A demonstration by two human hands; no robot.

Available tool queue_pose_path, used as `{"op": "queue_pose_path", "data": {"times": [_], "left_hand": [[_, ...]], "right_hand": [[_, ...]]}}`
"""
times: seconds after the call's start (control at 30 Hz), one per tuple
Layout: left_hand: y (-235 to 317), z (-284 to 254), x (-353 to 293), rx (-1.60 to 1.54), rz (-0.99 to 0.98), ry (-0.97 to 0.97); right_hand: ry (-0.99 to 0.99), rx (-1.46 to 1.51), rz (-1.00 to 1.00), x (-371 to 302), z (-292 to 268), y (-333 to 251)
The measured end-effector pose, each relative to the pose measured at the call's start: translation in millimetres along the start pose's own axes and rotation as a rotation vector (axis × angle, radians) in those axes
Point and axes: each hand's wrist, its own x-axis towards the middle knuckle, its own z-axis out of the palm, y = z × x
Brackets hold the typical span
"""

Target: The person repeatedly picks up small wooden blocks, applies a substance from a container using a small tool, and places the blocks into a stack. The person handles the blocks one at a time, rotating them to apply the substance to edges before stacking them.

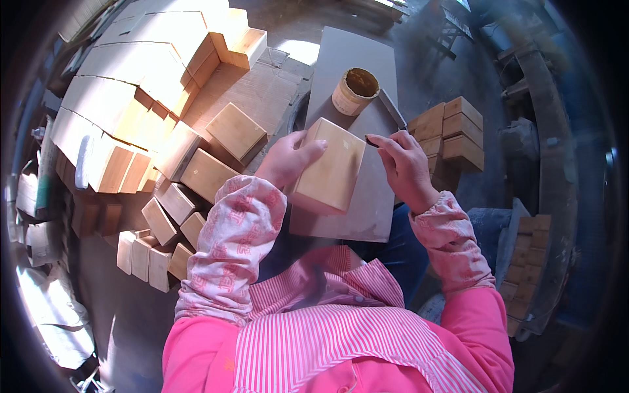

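My left hand (287, 158) grips a pale wooden box (333, 167) by its left side, thumb over the top edge. The box is tilted above a long grey board (357, 52). Close to the box's right edge, my right hand (407, 169) is closed in a pinch. A small dark tip (372, 141) sticks out from its fingers toward the box; the rest of that tool is hidden. Beyond the box stands an open tub (348, 101) with brownish paste inside. A narrow grey strip (393, 110) runs from beside the tub to my right knuckles; whether I hold it I cannot tell.
Wooden boxes (157, 226) lie in a loose heap at the left, with a tall sunlit stack (124, 92) behind them. More boxes (452, 131) are piled right of the board. Small wooden blocks (527, 262) sit at the far right.
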Motion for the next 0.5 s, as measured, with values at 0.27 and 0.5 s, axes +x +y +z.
{"op": "queue_pose_path", "data": {"times": [0.27,0.5], "left_hand": [[-4.8,1.9,1.6,-0.033,-0.005,0.023],[-5.4,0.2,2.1,0.05,0.023,0.027]], "right_hand": [[-0.204,-0.087,-0.141,-1.1,-14.7,-24.2],[-0.195,-0.087,-0.183,24.9,-12.5,4.7]]}}
